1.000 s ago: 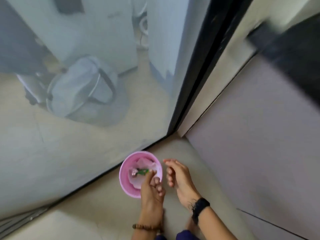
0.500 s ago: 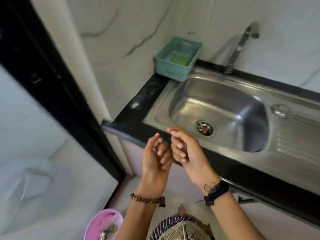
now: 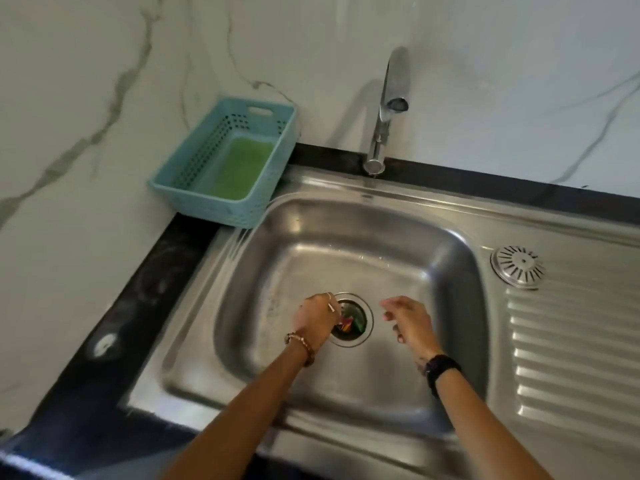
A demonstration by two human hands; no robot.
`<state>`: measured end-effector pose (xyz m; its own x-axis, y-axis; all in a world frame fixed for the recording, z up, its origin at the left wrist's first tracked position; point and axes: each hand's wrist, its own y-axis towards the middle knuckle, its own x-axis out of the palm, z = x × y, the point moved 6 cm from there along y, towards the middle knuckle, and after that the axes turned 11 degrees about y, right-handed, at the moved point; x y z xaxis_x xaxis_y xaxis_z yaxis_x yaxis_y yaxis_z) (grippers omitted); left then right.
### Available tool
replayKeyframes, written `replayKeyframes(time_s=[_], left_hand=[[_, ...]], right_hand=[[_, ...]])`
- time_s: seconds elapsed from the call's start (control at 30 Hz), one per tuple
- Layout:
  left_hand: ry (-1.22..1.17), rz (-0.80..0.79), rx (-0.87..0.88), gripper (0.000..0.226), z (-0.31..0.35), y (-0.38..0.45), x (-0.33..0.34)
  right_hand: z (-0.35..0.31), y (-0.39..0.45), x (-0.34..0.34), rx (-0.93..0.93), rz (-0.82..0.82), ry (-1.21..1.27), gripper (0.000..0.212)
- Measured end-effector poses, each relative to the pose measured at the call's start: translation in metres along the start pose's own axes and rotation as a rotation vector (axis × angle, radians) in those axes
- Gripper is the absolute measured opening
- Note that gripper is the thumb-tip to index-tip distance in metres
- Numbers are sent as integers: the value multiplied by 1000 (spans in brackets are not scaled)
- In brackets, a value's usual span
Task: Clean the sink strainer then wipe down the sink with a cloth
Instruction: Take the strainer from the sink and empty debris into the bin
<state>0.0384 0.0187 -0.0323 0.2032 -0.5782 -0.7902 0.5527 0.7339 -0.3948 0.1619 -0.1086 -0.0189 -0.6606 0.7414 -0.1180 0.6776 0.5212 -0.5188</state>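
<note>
She has turned back from the pink bin on the floor to the sink (image 3: 346, 403). Her left hand (image 3: 317, 320) pinches scraps at the drain (image 3: 363, 332); the strainer (image 3: 518, 266) lies beyond her loose, empty right hand (image 3: 410, 322). More debris remains.

Bare forearms, no sleeves in view. Around the left wrist, a beaded bracelet (image 3: 302, 344) of small brown and pale beads. On a finger of the left hand (image 3: 316, 319), a thin ring (image 3: 328, 296). Around the right wrist, a broad black band (image 3: 442, 370), with a small dark marking just beside it.
</note>
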Motion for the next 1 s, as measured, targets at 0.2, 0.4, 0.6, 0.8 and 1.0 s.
replayKeyframes(time_s=[0.2,0.4,0.6,0.8,1.0], left_hand=[[531,-33,238,28,2,47,57],[782,-158,377,30,-1,60,85],[539,-38,288,28,-4,49,66],[189,13,80,25,-7,21,24],[-265,168,20,10,-18,-51,-42]], right_hand=[[41,57,34,-72,-101,-737,20],[63,73,56,-228,-160,-1152,24],[54,64,46,-289,-116,-973,20],[26,36,22,-143,-94,-527,10],[-21,-36,35,-200,-170,-125,11]])
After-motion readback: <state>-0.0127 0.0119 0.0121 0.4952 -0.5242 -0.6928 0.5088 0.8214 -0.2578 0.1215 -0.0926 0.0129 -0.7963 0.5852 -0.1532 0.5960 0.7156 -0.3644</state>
